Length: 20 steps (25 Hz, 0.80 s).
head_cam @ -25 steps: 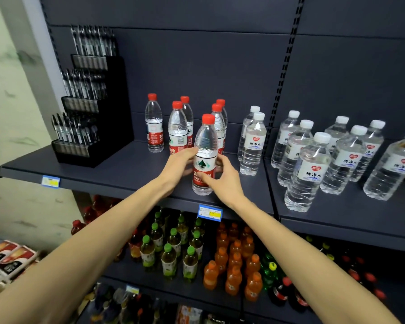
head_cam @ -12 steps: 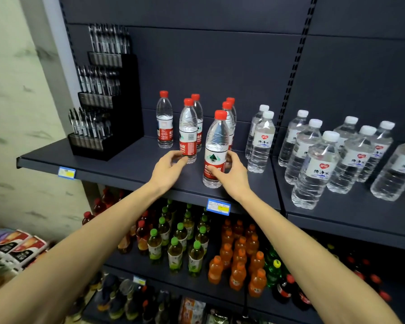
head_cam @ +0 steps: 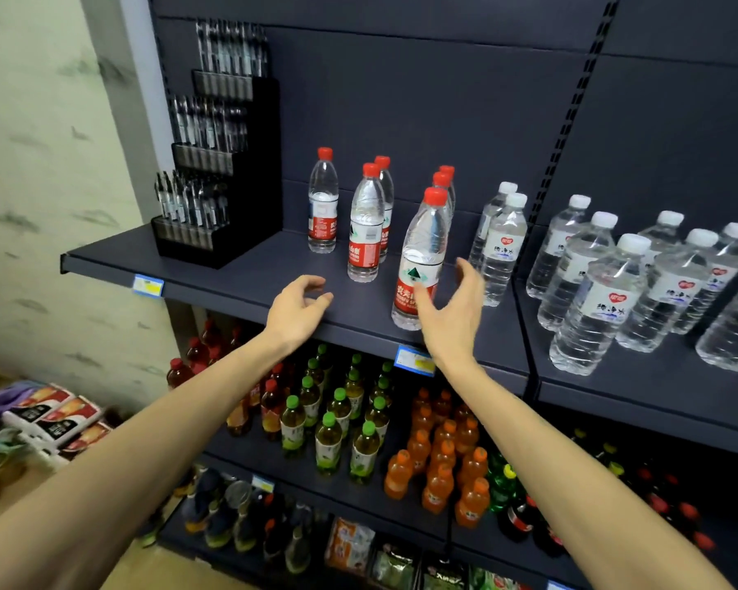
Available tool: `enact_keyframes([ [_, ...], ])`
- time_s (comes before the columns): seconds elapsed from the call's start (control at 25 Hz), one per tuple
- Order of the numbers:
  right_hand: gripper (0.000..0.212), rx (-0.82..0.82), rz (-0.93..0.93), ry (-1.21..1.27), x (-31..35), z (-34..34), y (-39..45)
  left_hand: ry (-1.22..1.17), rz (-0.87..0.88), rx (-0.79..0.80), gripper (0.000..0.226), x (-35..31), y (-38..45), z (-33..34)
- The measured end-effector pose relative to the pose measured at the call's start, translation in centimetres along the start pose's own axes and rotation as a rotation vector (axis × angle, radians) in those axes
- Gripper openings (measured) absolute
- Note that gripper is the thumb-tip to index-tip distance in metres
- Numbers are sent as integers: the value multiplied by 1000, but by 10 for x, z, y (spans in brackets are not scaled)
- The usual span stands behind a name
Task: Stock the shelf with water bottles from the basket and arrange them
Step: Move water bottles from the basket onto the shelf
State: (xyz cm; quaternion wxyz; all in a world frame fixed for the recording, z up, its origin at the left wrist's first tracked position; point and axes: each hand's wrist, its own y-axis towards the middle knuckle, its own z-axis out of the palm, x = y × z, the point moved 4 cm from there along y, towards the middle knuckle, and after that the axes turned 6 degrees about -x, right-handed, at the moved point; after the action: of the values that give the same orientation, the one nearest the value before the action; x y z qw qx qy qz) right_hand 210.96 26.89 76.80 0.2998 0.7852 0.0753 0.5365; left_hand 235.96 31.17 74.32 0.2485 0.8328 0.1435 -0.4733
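Standing six red-cap bottles [head_cam: 364, 223] on the shelf [head_cam: 231, 270], newest [head_cam: 420, 259] at front edge. Left hand [head_cam: 295, 308] and right hand [head_cam: 454, 313] spread, holding nothing. Basket not visible; remaining stock unknown.

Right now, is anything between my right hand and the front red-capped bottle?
Nothing visible. The right hand sits just in front of the front red-capped bottle, fingers spread beside its label; the left hand is off to the side.

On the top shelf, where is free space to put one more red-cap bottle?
Bare shelf lies between the black pen display and the leftmost red-cap bottle, and along the front edge by the left hand. It is crowded right of the front red-cap bottle, among the white-cap bottles.
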Motion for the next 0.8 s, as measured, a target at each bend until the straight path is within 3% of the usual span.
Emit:
enact_keyframes([
  [0.04, 60, -82, -58, 31, 8, 0, -11, 9, 7, -10, 37, 4, -3, -4],
  [0.12, 42, -62, -125, 140, 24, 10, -38, 2, 7, -34, 35, 13, -12, -13],
  [0.32, 32, 374, -63, 228, 35, 70, -106, 22, -20, -89, 29, 48, -31, -39],
  [0.48, 28, 490, 118, 211, 2, 117, -162, 11, -113, -162, 26, 105, -59, -61],
  [0.6, 24, 631, 201, 156, -35, 149, -215, -35, -270, -196, 18, 165, -94, -66],
  [0.8, 19, 1057, 418, -9, -141, 209, -353, -102, -778, -262, 11, 335, -219, -54],
])
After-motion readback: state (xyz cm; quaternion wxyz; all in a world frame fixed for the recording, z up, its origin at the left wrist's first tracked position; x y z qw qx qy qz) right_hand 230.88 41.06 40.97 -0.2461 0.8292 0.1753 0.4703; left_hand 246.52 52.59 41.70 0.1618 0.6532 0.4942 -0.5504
